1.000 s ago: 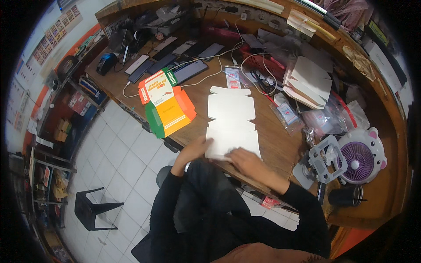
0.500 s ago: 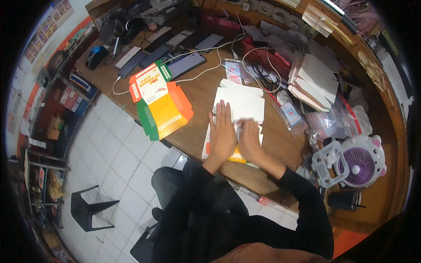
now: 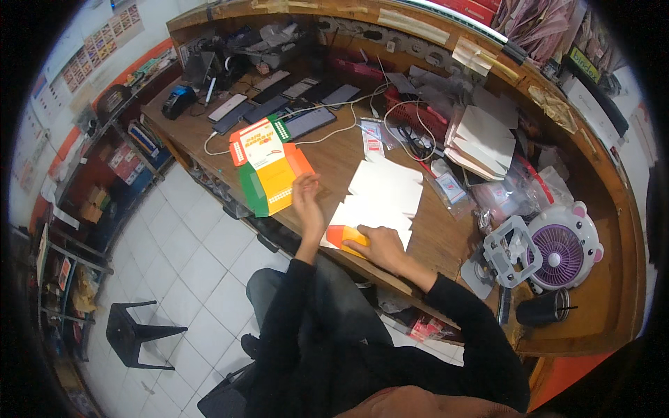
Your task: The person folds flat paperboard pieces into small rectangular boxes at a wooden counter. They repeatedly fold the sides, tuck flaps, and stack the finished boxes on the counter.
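A flat cardboard box blank, white side up, lies on the wooden table before me. At its near edge a flap is turned up, showing orange and yellow print. My right hand grips this folded part, thumb above and fingers over the yellow. My left hand is raised over the table edge, open and holding nothing, its fingers stretched out. Close beyond its fingertips lies another box blank, printed side up in green, yellow, orange and white.
Several phones and a white cable lie at the back left. Stacked white cards, plastic packets and a red basket crowd the back right. A purple-and-white fan and a dark tumbler stand at right.
My left hand has lifted off the white blank and moved left towards the printed one. My right hand has slid down to the near flap, now turned up further. The view has shifted slightly.
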`<state>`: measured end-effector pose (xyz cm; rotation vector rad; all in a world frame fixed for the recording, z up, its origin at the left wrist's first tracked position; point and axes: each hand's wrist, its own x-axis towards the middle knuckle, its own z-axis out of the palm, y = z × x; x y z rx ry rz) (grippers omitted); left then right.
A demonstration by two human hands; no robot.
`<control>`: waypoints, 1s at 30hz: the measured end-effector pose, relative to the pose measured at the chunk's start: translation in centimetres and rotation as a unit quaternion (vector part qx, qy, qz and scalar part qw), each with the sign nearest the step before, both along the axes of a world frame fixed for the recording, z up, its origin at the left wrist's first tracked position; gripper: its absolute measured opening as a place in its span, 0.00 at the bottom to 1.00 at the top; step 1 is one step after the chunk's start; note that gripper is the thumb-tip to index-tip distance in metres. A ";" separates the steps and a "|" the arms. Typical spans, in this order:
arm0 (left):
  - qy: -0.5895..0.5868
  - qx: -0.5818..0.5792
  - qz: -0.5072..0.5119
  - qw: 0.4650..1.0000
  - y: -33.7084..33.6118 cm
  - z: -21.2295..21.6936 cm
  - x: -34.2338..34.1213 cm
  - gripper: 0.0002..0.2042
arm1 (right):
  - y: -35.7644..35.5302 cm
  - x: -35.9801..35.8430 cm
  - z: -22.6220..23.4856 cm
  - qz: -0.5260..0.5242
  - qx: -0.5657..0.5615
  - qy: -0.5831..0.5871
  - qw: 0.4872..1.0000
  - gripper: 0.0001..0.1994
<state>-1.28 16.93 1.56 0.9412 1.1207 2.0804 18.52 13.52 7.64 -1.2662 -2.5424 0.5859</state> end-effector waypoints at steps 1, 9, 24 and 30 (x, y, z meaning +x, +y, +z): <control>-0.001 -0.012 -0.003 1.000 -1.1 0.9 -0.9 0.17 | -0.4 0.2 0.4 -0.004 -0.027 0.041 0.999 0.26; -0.346 -0.077 -0.330 0.875 -8.7 7.0 3.7 0.23 | -3.6 1.7 5.8 -0.119 -0.059 0.706 0.695 0.27; 0.189 0.014 -0.122 0.974 -9.4 15.4 4.0 0.20 | 1.2 5.3 12.0 0.002 -0.103 0.484 0.869 0.22; 0.593 0.168 -0.128 0.777 -7.6 10.9 -0.2 0.12 | 2.5 10.6 7.0 0.295 0.291 0.177 0.893 0.15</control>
